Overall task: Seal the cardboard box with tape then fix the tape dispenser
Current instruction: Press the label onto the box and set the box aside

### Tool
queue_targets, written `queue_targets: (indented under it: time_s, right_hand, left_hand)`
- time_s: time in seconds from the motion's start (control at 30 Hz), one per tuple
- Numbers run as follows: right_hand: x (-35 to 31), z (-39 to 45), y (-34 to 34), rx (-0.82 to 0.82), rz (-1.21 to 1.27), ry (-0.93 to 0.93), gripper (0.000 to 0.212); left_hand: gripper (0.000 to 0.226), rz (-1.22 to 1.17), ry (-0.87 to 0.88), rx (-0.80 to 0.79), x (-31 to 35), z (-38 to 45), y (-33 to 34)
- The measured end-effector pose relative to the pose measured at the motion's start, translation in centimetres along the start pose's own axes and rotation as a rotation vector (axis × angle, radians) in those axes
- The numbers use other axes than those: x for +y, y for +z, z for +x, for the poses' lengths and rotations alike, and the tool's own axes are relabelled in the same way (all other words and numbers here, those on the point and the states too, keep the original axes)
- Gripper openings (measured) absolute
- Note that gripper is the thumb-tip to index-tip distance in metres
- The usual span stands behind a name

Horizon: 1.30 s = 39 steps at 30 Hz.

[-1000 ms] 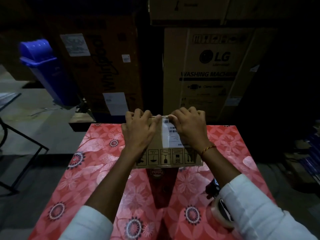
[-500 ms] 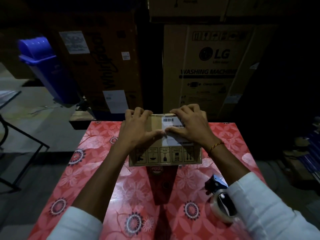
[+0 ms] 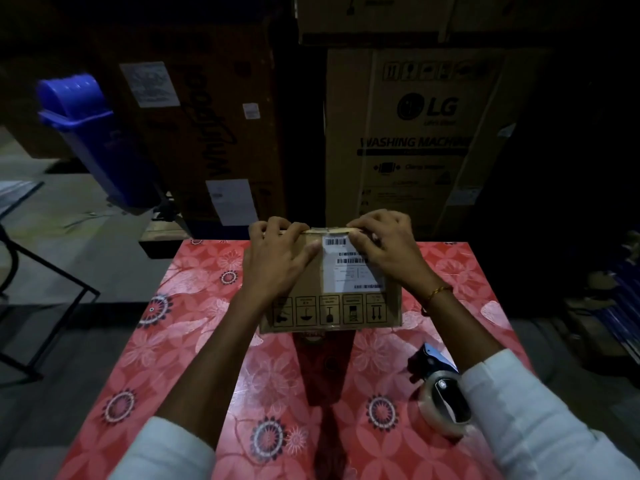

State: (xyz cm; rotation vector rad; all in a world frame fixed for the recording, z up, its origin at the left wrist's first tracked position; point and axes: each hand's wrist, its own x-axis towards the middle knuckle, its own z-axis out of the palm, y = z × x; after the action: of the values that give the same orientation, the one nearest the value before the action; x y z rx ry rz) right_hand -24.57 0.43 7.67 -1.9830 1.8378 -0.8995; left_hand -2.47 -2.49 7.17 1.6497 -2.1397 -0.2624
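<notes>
A small cardboard box (image 3: 332, 308) with a white shipping label (image 3: 349, 268) and handling symbols stands at the far middle of the red floral table (image 3: 194, 368). My left hand (image 3: 277, 261) lies flat on the box's left part, fingers hooked over its far top edge. My right hand (image 3: 384, 247) presses on the right part, fingertips on the same edge where a strip of tape shows. The tape dispenser (image 3: 440, 393), with its roll of clear tape, lies on the table near my right sleeve, partly hidden by it.
Large cartons stand behind the table, one a washing machine box (image 3: 426, 133). A blue bin (image 3: 93, 140) leans at the left. A black metal frame (image 3: 45, 285) stands on the floor at left. The room is dark, especially at the right.
My thumbs, which met low on the label half a second ago, have spread apart and both hands have slid back up toward the box's far top edge.
</notes>
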Motion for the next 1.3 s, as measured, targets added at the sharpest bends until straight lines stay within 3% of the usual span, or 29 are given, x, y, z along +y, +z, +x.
queue_targets:
  time_s: [0.07, 0.17, 0.23, 0.3, 0.37, 0.47, 0.6, 0.7, 0.83, 0.9, 1.03, 1.17, 1.3]
  right_hand:
    - [-0.1, -0.7, 0.1, 0.041, 0.150, 0.119, 0.049]
    - [-0.2, -2.0, 0.6, 0.082, 0.322, 0.341, 0.086]
    - [-0.1, -2.8, 1.0, 0.073, 0.430, 0.436, 0.093]
    - [-0.3, -3.6, 1.2, 0.034, 0.547, 0.478, 0.080]
    - [-0.8, -4.1, 1.4, 0.021, 0.626, 0.456, 0.053]
    - [-1.9, -4.6, 2.4, 0.003, 0.746, 0.407, 0.026]
    - [-3.4, -5.4, 5.6, -0.054, 0.745, 0.390, 0.047]
    - [-4.6, -5.9, 8.3, -0.113, 0.714, 0.344, 0.058]
    - [-6.3, -6.3, 11.8, -0.211, 0.611, 0.274, 0.070]
    - [-7.0, -6.6, 13.5, -0.274, 0.562, 0.261, 0.077]
    - [-7.6, -7.5, 17.2, -0.327, 0.491, 0.238, 0.108]
    - [-8.5, -8.5, 18.5, -0.325, 0.428, 0.247, 0.099]
    - [-8.2, -9.0, 19.3, -0.296, 0.439, 0.263, 0.096]
  left_hand:
    - [0.047, -0.068, -0.005, 0.034, 0.0, -0.4, 0.2]
    - [0.038, -0.275, -0.070, 0.132, 0.0, -1.1, 0.4]
    - [0.041, -0.486, -0.154, 0.207, -0.3, -1.8, 0.3]
    - [0.059, -0.674, -0.263, 0.217, -0.6, -2.7, 0.3]
    - [0.078, -0.857, -0.422, 0.194, -1.4, -3.5, 0.7]
    - [0.076, -1.021, -0.545, 0.164, -3.5, -4.2, 1.2]
    - [0.056, -0.997, -0.641, 0.183, -6.7, -5.2, 0.8]
    - [0.068, -0.966, -0.655, 0.161, -10.2, -6.3, 0.5]
    - [0.053, -0.984, -0.734, 0.242, -14.3, -8.4, 0.4]
    - [0.057, -0.958, -0.775, 0.267, -16.1, -9.5, 0.7]
    - [0.064, -0.890, -0.862, 0.282, -18.6, -11.2, 1.3]
    - [0.058, -0.839, -0.858, 0.280, -19.5, -12.3, 1.7]
    - [0.065, -0.779, -0.840, 0.253, -20.1, -12.8, 2.5]
